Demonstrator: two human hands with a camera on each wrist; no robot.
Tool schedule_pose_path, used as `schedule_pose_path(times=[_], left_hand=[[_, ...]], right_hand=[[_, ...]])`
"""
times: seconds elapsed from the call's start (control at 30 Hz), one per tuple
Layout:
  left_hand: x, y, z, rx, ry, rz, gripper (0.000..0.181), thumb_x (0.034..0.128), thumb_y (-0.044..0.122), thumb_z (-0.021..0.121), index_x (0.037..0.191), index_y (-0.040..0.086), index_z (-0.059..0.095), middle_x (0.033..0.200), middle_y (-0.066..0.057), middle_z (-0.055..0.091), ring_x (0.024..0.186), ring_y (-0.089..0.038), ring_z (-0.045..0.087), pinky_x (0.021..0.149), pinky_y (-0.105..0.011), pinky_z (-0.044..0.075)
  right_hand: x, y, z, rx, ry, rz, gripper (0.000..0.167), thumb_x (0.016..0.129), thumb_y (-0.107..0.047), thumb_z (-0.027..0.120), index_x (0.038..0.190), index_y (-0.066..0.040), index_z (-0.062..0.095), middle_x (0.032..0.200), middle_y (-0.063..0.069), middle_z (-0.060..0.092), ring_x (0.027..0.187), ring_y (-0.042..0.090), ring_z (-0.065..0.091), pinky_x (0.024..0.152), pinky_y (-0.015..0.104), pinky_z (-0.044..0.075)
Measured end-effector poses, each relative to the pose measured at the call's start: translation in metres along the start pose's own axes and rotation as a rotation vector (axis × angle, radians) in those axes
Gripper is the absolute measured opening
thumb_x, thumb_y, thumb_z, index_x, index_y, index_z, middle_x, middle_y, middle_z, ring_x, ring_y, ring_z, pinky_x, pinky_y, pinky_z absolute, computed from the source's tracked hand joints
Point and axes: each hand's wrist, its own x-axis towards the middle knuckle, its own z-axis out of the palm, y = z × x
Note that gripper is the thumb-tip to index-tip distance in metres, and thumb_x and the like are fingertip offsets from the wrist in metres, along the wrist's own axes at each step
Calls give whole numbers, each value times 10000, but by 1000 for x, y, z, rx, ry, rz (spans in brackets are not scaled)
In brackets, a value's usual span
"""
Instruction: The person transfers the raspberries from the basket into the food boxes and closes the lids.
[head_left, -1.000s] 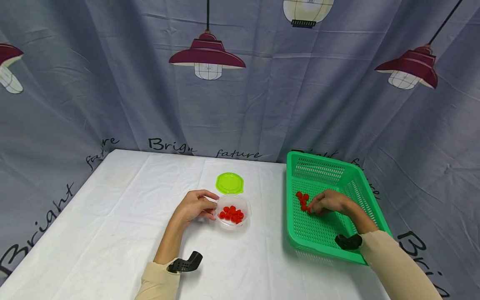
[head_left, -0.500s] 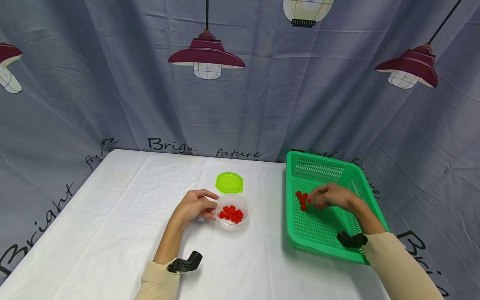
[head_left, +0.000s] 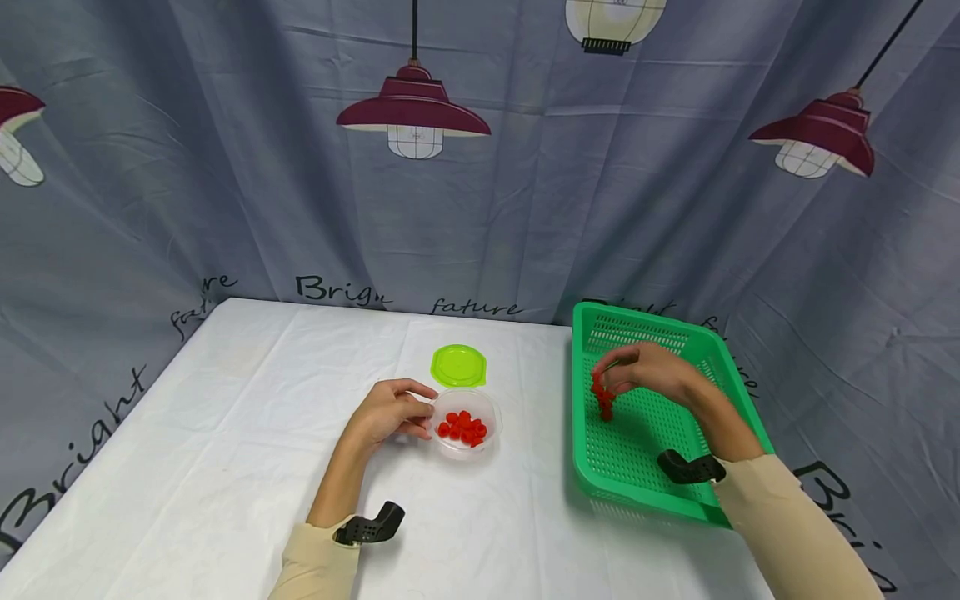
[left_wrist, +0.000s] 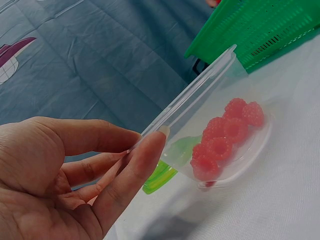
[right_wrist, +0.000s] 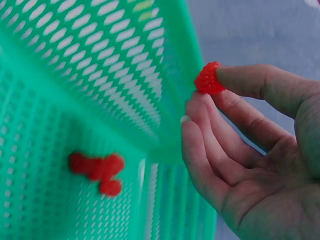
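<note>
My left hand (head_left: pixel 386 414) pinches the rim of a clear plastic tub (head_left: pixel 467 399) between thumb and fingers. Several red raspberries (left_wrist: pixel 220 146) lie in the tub's bottom. Over on the right, my right hand (head_left: pixel 647 368) is above the inside of a green basket (head_left: pixel 622 462). Its thumb and a fingertip pinch a single raspberry (right_wrist: pixel 210 78), raised off the basket floor in the right wrist view. Below it a few more raspberries (right_wrist: pixel 96 168) sit together on that floor, blurred. From the head view, the held berry overlaps those beneath.
A light-green lid (head_left: pixel 459 365) lies flat just behind the tub. White cloth (head_left: pixel 247 433) covers the table, and a grey printed curtain (head_left: pixel 480 217) hangs along its back. The basket's perforated walls rise around my right hand.
My right hand has lifted from the basket floor with a raspberry and moved towards the back and left, over the other berries. My left hand and the tub have stayed put.
</note>
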Motion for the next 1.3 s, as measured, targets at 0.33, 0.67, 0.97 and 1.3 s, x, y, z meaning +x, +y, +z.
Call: schedule_pose_path(times=[0.33,0.67,0.97,1.3], left_hand=[[1,1,0,6,-8,-4,273,893,5,683,1160,-50,673,733,-92,626,522,-188,679,623,-317,637],[1,2,0,-1,-6,-2,270,890,8,683,1154,-46,677,734,-89,618,519,-181,678,619,-308,635],[2,1,-1,-1,-18,-3,347,889,-1,676,1216,-109,634,719,-75,612,517,-167,676,611,-305,634],[0,1,-1,2,-24,6,363,889,8,679,1227,-113,623,727,-75,605,522,-166,677,622,-304,636]], right_hand=[[15,-49,33,-55,33,-71,251,913,-184,683,1133,-80,745,1109,113,741,957,240,691,855,375,580],[44,-79,80,5,-23,-125,179,913,-119,660,1046,-40,751,1002,119,751,833,212,678,817,344,612],[59,-99,124,18,-84,-140,137,895,-98,698,994,-21,753,905,66,744,812,294,666,775,346,619],[73,-101,157,-28,-83,-100,117,852,-79,716,943,-27,769,844,43,738,773,247,653,759,370,611]])
